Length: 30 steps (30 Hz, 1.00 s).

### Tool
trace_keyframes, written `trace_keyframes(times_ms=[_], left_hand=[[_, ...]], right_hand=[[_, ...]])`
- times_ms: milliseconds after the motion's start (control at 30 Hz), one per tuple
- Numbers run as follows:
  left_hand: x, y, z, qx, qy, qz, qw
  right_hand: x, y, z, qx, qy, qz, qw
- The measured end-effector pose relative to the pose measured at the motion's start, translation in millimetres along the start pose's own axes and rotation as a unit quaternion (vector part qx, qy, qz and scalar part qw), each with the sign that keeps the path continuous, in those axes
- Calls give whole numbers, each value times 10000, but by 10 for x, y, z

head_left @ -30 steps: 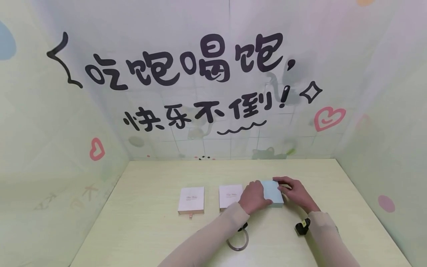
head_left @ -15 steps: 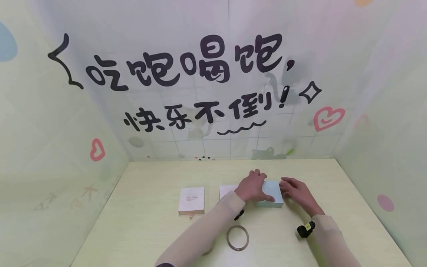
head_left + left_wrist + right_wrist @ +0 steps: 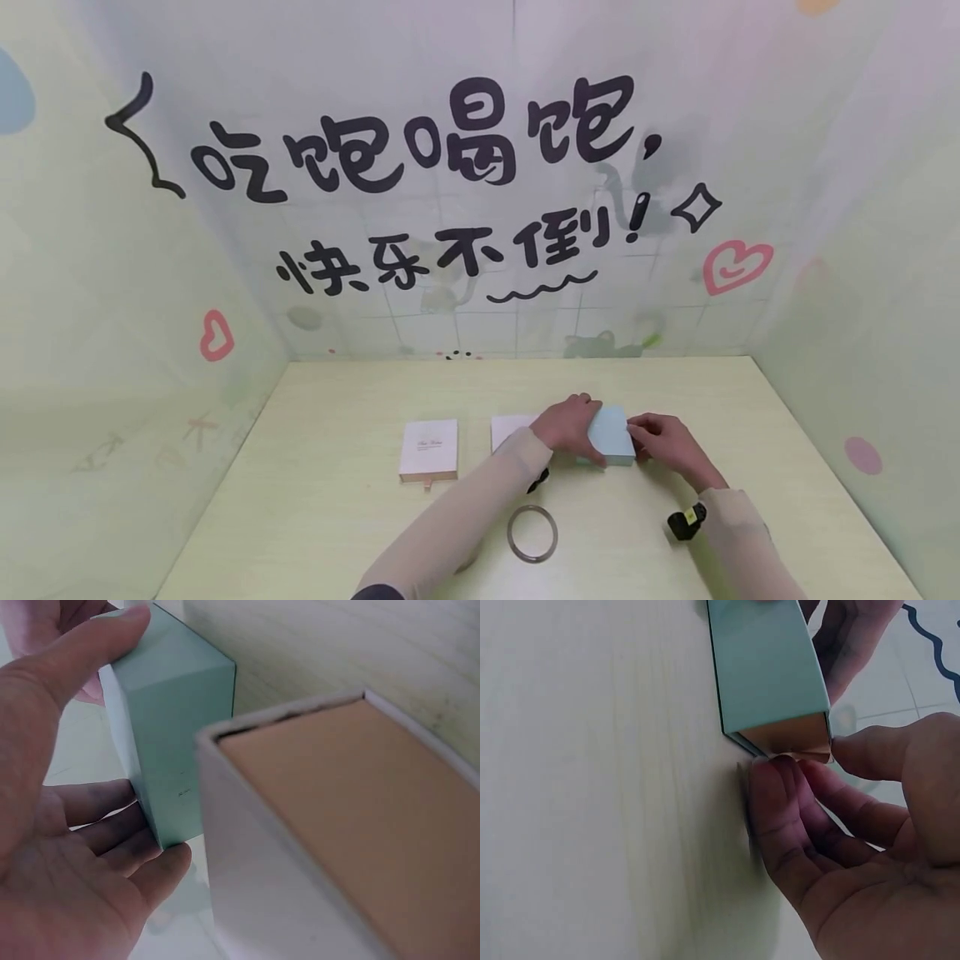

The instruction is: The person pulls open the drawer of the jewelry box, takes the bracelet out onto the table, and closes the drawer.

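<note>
A mint-green drawer box [image 3: 611, 429] lies on the table at the right of a row of boxes. My left hand [image 3: 568, 423] grips its left part, thumb on the near side and fingers on the far side, as the left wrist view shows. At the box's right end, a peach-coloured drawer face [image 3: 784, 735] shows inside the green sleeve [image 3: 769, 667]. My right hand [image 3: 669, 442] pinches at this end, thumb and fingertips right at the drawer's edge. The fingertips hide the exact spot they hold.
Left of the green box lies a white box [image 3: 508, 429], partly behind my left forearm. Another white box [image 3: 429, 446] with a pink ribbon tab [image 3: 427, 483] lies farther left. A grey bangle [image 3: 532, 559] rests nearer me. Printed walls [image 3: 517, 333] border the table [image 3: 337, 400].
My left hand's fingers and thumb have lifted and resettled round the box's left part. The right hand has shifted from the box's far right corner to the middle of its right end.
</note>
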<state>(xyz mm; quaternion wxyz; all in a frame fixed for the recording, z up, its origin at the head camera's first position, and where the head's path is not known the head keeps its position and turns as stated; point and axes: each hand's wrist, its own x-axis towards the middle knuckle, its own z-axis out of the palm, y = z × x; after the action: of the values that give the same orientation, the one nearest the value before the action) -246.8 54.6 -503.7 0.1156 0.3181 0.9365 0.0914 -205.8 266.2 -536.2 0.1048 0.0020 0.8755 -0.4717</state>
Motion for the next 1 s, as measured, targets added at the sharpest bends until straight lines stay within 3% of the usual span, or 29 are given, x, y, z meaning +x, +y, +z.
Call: trace_keyframes(times_ms=[300, 400, 600, 1000], left_hand=[[-2, -8, -8, -297, 116, 118, 9994], [13, -4, 5, -326, 152, 109, 9993], [4, 28, 25, -402, 157, -20, 9991], [4, 45, 8, -471, 115, -290, 9984]], right_hand=[[-8, 79, -25, 341, -100, -280, 9990], [-9, 79, -24, 175, -57, -332, 9993], [-6, 69, 6, -235, 218, -118, 9994], [-12, 30, 57, -210, 452, -48, 9987]])
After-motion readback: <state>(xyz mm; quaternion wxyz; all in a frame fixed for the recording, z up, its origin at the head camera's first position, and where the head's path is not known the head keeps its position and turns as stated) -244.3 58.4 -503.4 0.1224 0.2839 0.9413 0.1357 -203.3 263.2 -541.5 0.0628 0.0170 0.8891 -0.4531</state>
